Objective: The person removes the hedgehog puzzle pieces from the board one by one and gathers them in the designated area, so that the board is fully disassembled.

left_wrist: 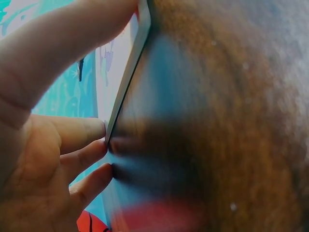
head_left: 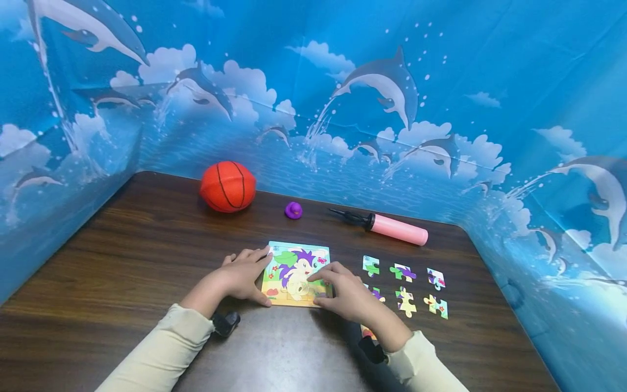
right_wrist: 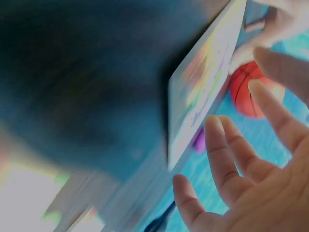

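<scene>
A small picture puzzle board with a purple-haired cartoon figure lies on the table. My left hand spans its left side, the thumb touching the near corner and the fingertips resting along the edge. Above the board's right side is my right hand, fingers spread and loosely bent with nothing between them. In the right wrist view, its fingertips appear apart from the board. Several loose jigsaw pieces lie to the right; my right hand and forearm partly cover some.
A red ball with black lines sits at the back left of the dark wooden table. Beside it are a purple rubber duck and a pink hand pump. A blue dolphin-print curtain hangs around the table.
</scene>
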`<action>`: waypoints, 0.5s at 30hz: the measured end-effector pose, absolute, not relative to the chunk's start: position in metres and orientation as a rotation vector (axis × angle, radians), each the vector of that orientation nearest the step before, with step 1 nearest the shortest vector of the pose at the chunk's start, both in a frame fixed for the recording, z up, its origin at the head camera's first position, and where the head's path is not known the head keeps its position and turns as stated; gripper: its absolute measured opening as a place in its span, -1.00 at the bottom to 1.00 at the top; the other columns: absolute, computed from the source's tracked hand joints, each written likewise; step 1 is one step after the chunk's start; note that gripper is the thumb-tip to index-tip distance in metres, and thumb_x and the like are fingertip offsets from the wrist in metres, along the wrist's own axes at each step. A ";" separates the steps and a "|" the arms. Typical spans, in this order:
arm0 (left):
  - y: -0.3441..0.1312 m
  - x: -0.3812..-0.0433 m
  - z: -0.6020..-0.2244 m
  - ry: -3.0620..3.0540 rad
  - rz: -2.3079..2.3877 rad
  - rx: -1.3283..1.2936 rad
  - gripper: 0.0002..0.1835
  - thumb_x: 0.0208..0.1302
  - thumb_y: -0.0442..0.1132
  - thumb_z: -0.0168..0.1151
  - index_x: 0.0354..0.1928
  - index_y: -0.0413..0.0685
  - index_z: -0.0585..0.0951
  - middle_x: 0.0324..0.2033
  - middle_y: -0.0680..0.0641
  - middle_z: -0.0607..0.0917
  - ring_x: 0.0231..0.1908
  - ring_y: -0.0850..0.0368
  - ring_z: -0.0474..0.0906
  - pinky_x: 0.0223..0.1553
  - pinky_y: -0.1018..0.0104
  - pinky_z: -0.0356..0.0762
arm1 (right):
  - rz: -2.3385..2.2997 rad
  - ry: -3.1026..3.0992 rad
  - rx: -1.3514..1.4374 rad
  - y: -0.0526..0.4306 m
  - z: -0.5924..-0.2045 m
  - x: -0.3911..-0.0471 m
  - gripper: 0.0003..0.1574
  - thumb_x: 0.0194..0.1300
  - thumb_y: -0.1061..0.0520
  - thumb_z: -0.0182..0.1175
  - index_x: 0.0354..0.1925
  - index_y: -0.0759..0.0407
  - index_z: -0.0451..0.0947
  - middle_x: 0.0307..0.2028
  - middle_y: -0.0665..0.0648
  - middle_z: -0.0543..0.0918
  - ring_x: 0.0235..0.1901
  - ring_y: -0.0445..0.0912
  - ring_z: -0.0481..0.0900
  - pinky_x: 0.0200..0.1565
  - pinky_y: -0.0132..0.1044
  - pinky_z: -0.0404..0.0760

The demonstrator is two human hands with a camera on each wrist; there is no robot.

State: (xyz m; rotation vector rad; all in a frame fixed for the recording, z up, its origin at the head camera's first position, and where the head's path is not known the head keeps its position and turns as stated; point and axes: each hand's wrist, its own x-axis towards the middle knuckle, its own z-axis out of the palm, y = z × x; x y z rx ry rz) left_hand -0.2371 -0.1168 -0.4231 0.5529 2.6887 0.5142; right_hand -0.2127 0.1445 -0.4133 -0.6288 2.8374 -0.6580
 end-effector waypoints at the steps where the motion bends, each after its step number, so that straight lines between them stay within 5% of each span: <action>1: -0.117 -0.237 -0.424 2.692 0.514 0.557 0.14 -0.03 0.17 0.54 0.50 -0.21 0.21 0.52 -0.19 0.10 0.44 -0.21 0.03 0.29 -0.44 -0.05 | -0.608 2.824 -0.669 0.137 -0.415 -0.215 -0.51 0.17 0.01 0.47 0.09 -0.12 0.65 0.08 0.06 0.52 0.09 0.01 0.49 0.03 0.09 0.44; 4: -0.118 -0.238 -0.426 2.698 0.511 0.563 0.15 -0.03 0.18 0.53 0.50 -0.21 0.20 0.52 -0.18 0.10 0.44 -0.20 0.03 0.28 -0.44 -0.03 | -0.495 2.801 -0.733 0.120 -0.416 -0.223 -0.42 0.11 -0.01 0.50 0.13 -0.17 0.64 0.13 0.06 0.51 0.16 0.01 0.42 0.07 0.11 0.39; 11: -0.118 -0.238 -0.425 2.695 0.513 0.554 0.15 -0.04 0.19 0.53 0.50 -0.18 0.20 0.52 -0.16 0.09 0.44 -0.19 0.03 0.29 -0.43 -0.03 | -0.519 2.684 -0.655 0.103 -0.417 -0.239 -0.36 0.01 0.18 0.48 0.11 -0.15 0.66 -0.10 0.08 0.45 -0.32 -0.10 0.46 -0.34 -0.25 0.54; 15: -0.118 -0.237 -0.424 2.694 0.516 0.540 0.16 -0.05 0.20 0.54 0.51 -0.17 0.20 0.53 -0.16 0.09 0.44 -0.18 0.02 0.29 -0.43 -0.03 | -0.542 2.639 -0.632 0.102 -0.419 -0.244 -0.40 0.00 0.20 0.47 0.07 -0.15 0.69 -0.10 0.06 0.46 -0.34 -0.13 0.46 -0.36 -0.29 0.52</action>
